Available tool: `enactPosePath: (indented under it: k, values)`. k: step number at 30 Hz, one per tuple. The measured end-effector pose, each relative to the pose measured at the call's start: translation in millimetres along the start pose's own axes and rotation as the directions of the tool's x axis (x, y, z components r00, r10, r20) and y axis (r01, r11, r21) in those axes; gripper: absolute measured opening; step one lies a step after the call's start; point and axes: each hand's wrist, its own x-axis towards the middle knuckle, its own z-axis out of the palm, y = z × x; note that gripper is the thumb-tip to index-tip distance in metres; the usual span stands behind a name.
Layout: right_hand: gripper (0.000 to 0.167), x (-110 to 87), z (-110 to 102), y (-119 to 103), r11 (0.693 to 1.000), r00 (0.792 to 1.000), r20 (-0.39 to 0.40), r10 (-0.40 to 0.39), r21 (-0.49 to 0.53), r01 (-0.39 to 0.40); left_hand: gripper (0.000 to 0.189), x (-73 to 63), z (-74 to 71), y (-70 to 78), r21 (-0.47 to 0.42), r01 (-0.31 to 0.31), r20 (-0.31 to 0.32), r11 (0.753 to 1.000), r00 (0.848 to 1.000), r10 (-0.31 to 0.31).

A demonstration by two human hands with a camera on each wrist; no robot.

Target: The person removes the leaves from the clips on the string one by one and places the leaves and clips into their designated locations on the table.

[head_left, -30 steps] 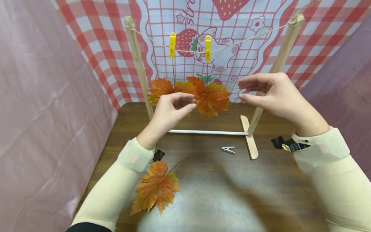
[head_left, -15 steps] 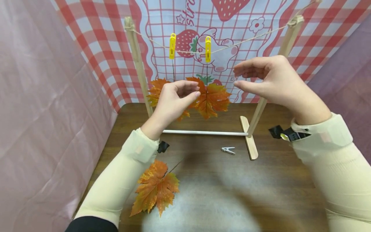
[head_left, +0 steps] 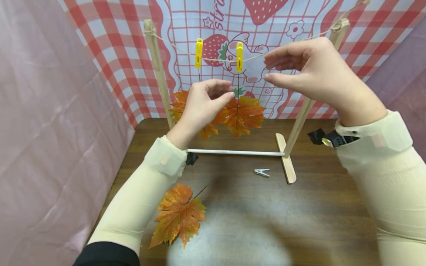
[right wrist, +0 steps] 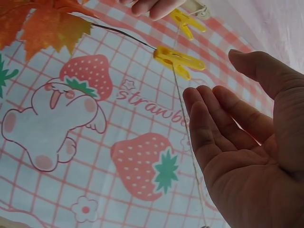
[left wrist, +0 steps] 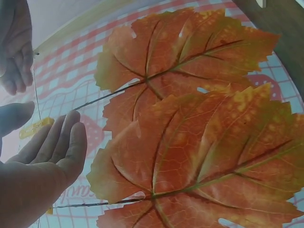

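Note:
Two yellow clothespins, a left one [head_left: 198, 53] and a right one [head_left: 239, 57], grip a string [head_left: 257, 56] tied between wooden posts. From each hangs an orange artificial maple leaf by its stem; the right leaf [head_left: 244, 115] overlaps the left leaf [head_left: 179, 103]. My left hand [head_left: 208, 105] hovers in front of the leaves, thumb and fingers apart, holding nothing. Near the string, to the right of the right clothespin [right wrist: 178, 61], my right hand [head_left: 306, 68] is raised with relaxed fingers and nothing in it. A third maple leaf [head_left: 181, 214] lies on the table below my left forearm.
A white clothespin [head_left: 262, 172] lies on the wooden table [head_left: 233, 207] beside the stand's right foot [head_left: 286, 159]. A white rod [head_left: 236, 152] joins the stand low down. A strawberry-patterned cloth [head_left: 283, 22] hangs behind, with pink curtains at both sides.
Both hands have risen; the left has also shifted a little right, and the right has come up level with the string. Leaves and clothespins stay where they were.

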Motion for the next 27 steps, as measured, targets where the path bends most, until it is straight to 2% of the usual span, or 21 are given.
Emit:
enactPosePath:
  k: [11,18,27]
  values:
    - [0.032,17.8,-11,-13,0.998,1.000,0.020,-0.019,-0.063,0.020,0.024,11.4,2.1,6.8,0.060,0.005,-0.008,0.998,1.000,-0.005]
    - [0.035,29.4,-15,-17,0.993,0.997,0.067,0.023,-0.114,-0.015,0.023,16.6,2.6,6.8,0.093,-0.004,-0.010,0.996,1.000,0.005]
    - [0.038,48.2,-20,-20,0.985,0.992,0.120,0.033,-0.175,-0.012,0.025,26.4,4.5,8.3,0.135,0.040,-0.003,0.990,0.999,-0.040]
